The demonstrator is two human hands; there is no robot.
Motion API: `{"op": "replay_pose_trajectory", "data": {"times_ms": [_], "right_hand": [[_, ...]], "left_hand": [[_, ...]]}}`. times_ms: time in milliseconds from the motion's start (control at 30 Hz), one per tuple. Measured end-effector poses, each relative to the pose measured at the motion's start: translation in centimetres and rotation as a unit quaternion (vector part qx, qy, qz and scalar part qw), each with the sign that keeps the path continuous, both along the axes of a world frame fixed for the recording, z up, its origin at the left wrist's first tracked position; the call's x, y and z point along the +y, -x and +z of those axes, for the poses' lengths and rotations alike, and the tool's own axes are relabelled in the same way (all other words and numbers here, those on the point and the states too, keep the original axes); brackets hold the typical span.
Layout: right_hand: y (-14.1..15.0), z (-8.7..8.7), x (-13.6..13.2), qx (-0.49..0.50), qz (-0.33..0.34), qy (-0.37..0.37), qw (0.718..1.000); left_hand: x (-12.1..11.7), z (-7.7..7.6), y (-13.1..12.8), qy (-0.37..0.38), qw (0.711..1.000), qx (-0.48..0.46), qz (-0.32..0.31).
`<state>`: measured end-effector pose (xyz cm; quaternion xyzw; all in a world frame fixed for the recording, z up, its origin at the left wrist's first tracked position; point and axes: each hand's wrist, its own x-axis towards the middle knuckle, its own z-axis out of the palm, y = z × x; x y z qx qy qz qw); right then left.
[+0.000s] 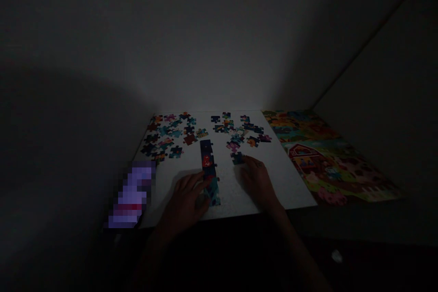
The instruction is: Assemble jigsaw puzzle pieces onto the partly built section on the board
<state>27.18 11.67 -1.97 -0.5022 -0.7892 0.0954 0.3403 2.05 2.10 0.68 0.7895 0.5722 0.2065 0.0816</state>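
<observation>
A narrow upright strip of joined puzzle pieces [206,160], dark blue at the top, red in the middle and teal at the bottom, lies on a white board [226,210]. My left hand [186,196] rests at its lower left side, fingers stretched out, with the fingertips and thumb touching the strip. To the right, my right hand [258,180] has its fingers closed at the edge of a dark teal puzzle piece [236,158] lying on the board. A pink puzzle piece [232,146] is just beyond it. The dim light hides finger detail.
Loose puzzle pieces [176,132] spread over the board's far left, and another group [237,134] lies at the far centre-right. A colourful farm picture [328,169] covers the right side. At the left edge is a glowing, pixelated phone-like object [132,196]. A wall stands behind.
</observation>
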Motion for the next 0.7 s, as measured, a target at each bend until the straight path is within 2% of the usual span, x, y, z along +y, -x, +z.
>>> {"op": "replay_pose_trajectory", "data": {"times_ms": [433, 700], "right_hand": [[0.0, 0.8, -0.4, -0.031, 0.017, 0.004, 0.999], [0.2, 1.0, -1.4, -0.045, 0.011, 0.003, 0.999]], "left_hand": [[0.0, 0.5, 0.0, 0.015, 1.000, -0.011, -0.013], [0.1, -0.5, 0.1, -0.025, 1.000, 0.001, -0.008]]}}
